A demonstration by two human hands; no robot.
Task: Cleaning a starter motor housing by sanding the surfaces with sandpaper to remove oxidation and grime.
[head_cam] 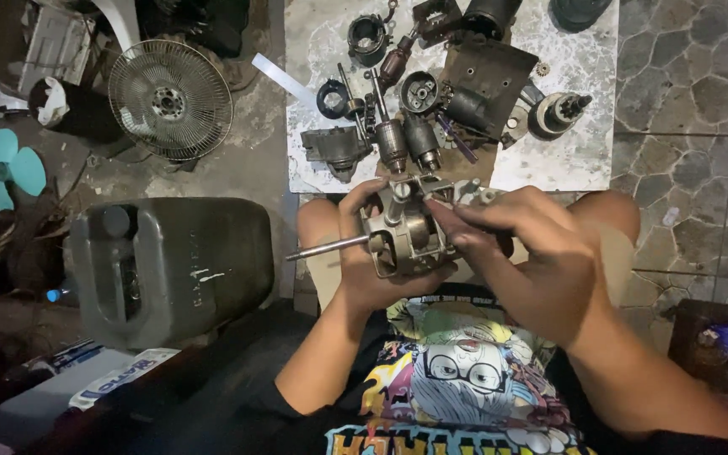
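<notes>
Both bare forearms reach away from the camera, over a black shirt with a bright cartoon print, and meet above the person's lap. Between the hands sits a small grey metal fan motor [404, 238] with a coppery core showing through its frame. Its thin steel shaft [328, 247] sticks out to the left, so the motor's long axis runs nearly level, left to right, across the body.

Left hand [366, 268] is clamped on the motor from below and behind, palm cradling the housing, thumb curled over the top edge; the shaft emerges just past its knuckles. Right hand [541, 261] comes in from the opposite end, fingers drawn together and pinching at the motor's upper right face. Whether a small part or tool lies between those fingertips cannot be told.

Beyond the grip, just past the knees, a pale marble-patterned slab [575, 160] carries many dark, greasy motor parts and armatures. Far to the left of the grip lie a grey plastic jerrycan [170, 265] on its side, a round wire fan guard [170, 99], and a teal fan blade [10, 168].
</notes>
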